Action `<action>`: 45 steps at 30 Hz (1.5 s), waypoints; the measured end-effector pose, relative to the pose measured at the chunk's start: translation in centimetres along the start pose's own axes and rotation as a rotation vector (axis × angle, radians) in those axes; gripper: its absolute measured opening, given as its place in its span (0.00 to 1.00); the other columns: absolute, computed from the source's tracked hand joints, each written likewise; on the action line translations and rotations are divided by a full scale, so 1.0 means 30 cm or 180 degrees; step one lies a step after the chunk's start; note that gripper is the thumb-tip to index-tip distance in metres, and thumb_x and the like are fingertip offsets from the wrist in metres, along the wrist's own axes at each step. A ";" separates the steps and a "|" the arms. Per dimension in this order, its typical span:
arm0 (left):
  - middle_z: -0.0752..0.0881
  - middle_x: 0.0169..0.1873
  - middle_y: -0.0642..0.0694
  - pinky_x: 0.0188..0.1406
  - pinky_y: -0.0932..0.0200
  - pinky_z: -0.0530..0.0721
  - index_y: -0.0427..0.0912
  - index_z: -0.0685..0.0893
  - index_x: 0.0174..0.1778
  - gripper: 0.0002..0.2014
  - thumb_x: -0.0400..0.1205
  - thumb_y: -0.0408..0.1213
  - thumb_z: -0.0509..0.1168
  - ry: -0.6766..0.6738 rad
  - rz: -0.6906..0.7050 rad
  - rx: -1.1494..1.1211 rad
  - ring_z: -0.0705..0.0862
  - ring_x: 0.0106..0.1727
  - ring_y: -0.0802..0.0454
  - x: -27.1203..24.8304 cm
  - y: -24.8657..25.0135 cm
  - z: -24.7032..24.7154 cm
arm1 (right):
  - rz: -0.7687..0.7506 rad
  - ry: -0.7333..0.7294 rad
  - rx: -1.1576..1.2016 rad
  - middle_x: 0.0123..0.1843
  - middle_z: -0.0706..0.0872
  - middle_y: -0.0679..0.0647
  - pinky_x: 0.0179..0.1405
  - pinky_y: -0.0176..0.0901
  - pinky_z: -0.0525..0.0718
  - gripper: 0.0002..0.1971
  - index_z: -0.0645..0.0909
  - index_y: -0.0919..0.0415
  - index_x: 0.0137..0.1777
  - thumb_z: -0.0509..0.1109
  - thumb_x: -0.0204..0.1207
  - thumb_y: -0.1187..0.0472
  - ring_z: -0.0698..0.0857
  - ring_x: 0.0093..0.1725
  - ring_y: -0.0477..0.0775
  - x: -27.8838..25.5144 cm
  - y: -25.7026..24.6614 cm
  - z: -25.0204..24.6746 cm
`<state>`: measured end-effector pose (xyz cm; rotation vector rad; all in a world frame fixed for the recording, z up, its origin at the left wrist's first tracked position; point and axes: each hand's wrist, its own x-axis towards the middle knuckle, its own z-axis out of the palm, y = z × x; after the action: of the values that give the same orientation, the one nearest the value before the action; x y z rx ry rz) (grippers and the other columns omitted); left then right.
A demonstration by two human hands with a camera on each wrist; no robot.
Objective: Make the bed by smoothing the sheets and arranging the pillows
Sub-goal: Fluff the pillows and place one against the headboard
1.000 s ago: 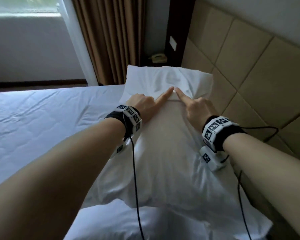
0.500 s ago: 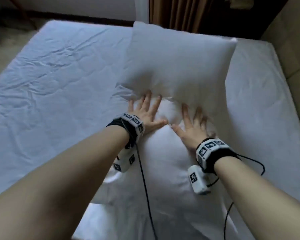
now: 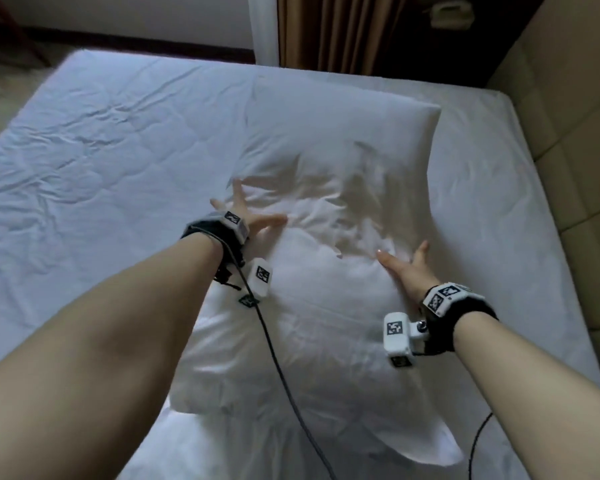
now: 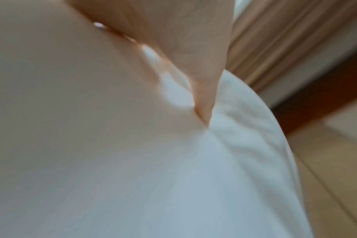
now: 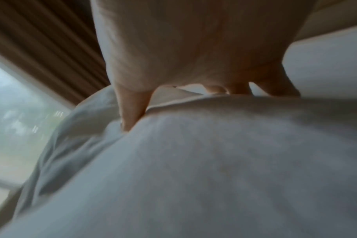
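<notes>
Head view: two white pillows lie end to end on the bed, beside the padded headboard (image 3: 575,140). The near pillow (image 3: 291,341) overlaps the crumpled edge of the far pillow (image 3: 343,133). The left hand (image 3: 253,220) is spread, fingers straight, pressing the seam where the pillows meet; the right hand (image 3: 409,268) lies flat, fingers extended, on the near pillow's upper right shoulder. Neither grasps anything. The placement suggests flattening and squaring the pillows against each other. The sheet (image 3: 101,168) to the left shows creases and appears not yet smoothed.

Left wrist view: blurred; a straight finger (image 4: 204,90) dents white pillow fabric, consistent with pressing rather than gripping. Curtain (image 4: 275,40) behind.

Right wrist view: the palm sits above the pillow, the thumb (image 5: 132,109) dug into a fold, the other fingertips resting on the cloth. Window and curtain at left.
</notes>
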<state>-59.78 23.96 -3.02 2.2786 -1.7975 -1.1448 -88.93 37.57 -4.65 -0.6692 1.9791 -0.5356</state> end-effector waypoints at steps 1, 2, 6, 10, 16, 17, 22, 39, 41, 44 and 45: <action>0.44 0.86 0.40 0.82 0.41 0.58 0.54 0.35 0.85 0.73 0.54 0.73 0.76 -0.0143 0.0082 -0.0313 0.53 0.85 0.39 0.007 0.004 -0.018 | -0.0006 -0.0062 0.0194 0.86 0.53 0.61 0.82 0.54 0.57 0.59 0.29 0.50 0.84 0.74 0.72 0.40 0.59 0.83 0.63 -0.003 -0.005 0.011; 0.48 0.86 0.42 0.82 0.47 0.59 0.48 0.37 0.86 0.71 0.59 0.67 0.78 -0.0228 0.0224 -0.0413 0.54 0.85 0.43 0.013 0.005 -0.019 | -0.0024 -0.0072 0.0250 0.86 0.56 0.60 0.82 0.51 0.57 0.58 0.31 0.52 0.85 0.74 0.73 0.41 0.61 0.82 0.63 -0.004 -0.008 0.026; 0.50 0.86 0.43 0.81 0.53 0.56 0.46 0.38 0.86 0.62 0.70 0.57 0.78 -0.0373 0.0326 -0.0586 0.53 0.85 0.44 -0.013 0.002 0.029 | -0.0062 -0.0045 0.0125 0.86 0.58 0.58 0.82 0.49 0.57 0.57 0.34 0.51 0.86 0.73 0.73 0.39 0.61 0.83 0.63 -0.026 -0.001 0.048; 0.33 0.84 0.43 0.79 0.27 0.51 0.65 0.31 0.82 0.52 0.75 0.64 0.64 0.0239 0.0456 0.0888 0.44 0.84 0.30 -0.082 0.105 0.053 | -0.0407 0.0731 -0.0947 0.87 0.44 0.66 0.80 0.70 0.51 0.48 0.29 0.35 0.82 0.63 0.75 0.32 0.51 0.84 0.73 -0.075 -0.060 0.041; 0.20 0.78 0.56 0.69 0.12 0.48 0.78 0.26 0.73 0.43 0.83 0.48 0.57 -0.0211 0.1526 0.2460 0.33 0.81 0.26 -0.089 0.252 0.261 | -0.1125 -0.0175 -0.2310 0.85 0.26 0.49 0.72 0.87 0.42 0.36 0.29 0.27 0.78 0.46 0.77 0.27 0.36 0.84 0.68 -0.013 -0.062 0.131; 0.22 0.79 0.54 0.72 0.14 0.46 0.77 0.28 0.75 0.41 0.84 0.46 0.56 -0.0227 0.1430 0.2502 0.35 0.81 0.24 -0.086 0.258 0.268 | -0.1090 -0.0308 -0.2333 0.85 0.27 0.49 0.73 0.85 0.43 0.37 0.30 0.27 0.78 0.46 0.76 0.26 0.36 0.84 0.68 0.012 -0.052 0.119; 0.30 0.83 0.42 0.76 0.21 0.46 0.60 0.35 0.84 0.40 0.85 0.36 0.55 -0.0005 0.1052 0.2403 0.41 0.81 0.20 -0.170 0.360 0.325 | -0.1492 -0.0634 -0.2148 0.87 0.37 0.52 0.79 0.75 0.49 0.36 0.39 0.28 0.82 0.54 0.79 0.32 0.46 0.85 0.69 0.061 0.030 -0.058; 0.46 0.85 0.39 0.80 0.31 0.33 0.56 0.58 0.83 0.34 0.81 0.56 0.59 -0.0355 0.0846 0.3167 0.43 0.86 0.39 -0.321 0.783 1.079 | -0.0544 -0.1456 -0.0383 0.87 0.51 0.60 0.79 0.62 0.63 0.50 0.35 0.37 0.84 0.65 0.72 0.30 0.62 0.82 0.67 0.499 0.854 -0.369; 0.46 0.86 0.41 0.81 0.34 0.34 0.58 0.61 0.82 0.31 0.82 0.55 0.59 -0.0352 0.0929 0.3297 0.41 0.86 0.40 -0.274 0.806 1.051 | -0.0493 -0.1575 -0.0024 0.87 0.54 0.58 0.78 0.62 0.67 0.55 0.35 0.38 0.84 0.66 0.66 0.25 0.65 0.81 0.67 0.522 0.804 -0.320; 0.47 0.86 0.43 0.80 0.33 0.33 0.60 0.60 0.81 0.31 0.81 0.56 0.57 -0.0271 0.1055 0.3785 0.40 0.86 0.39 -0.225 0.797 1.010 | -0.0650 -0.1629 0.0646 0.87 0.56 0.51 0.77 0.64 0.69 0.58 0.39 0.28 0.81 0.71 0.56 0.21 0.63 0.82 0.62 0.546 0.708 -0.254; 0.49 0.86 0.43 0.80 0.32 0.32 0.61 0.59 0.81 0.31 0.80 0.58 0.56 -0.0345 0.1081 0.3931 0.43 0.86 0.40 -0.215 0.788 1.001 | -0.0737 -0.1571 0.0765 0.86 0.57 0.51 0.76 0.64 0.70 0.57 0.42 0.25 0.80 0.72 0.53 0.20 0.63 0.82 0.60 0.571 0.691 -0.228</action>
<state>-96.38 33.72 -11.21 2.0453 -3.3529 0.0124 -106.75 42.75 -25.28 -0.7953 1.3620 -0.6626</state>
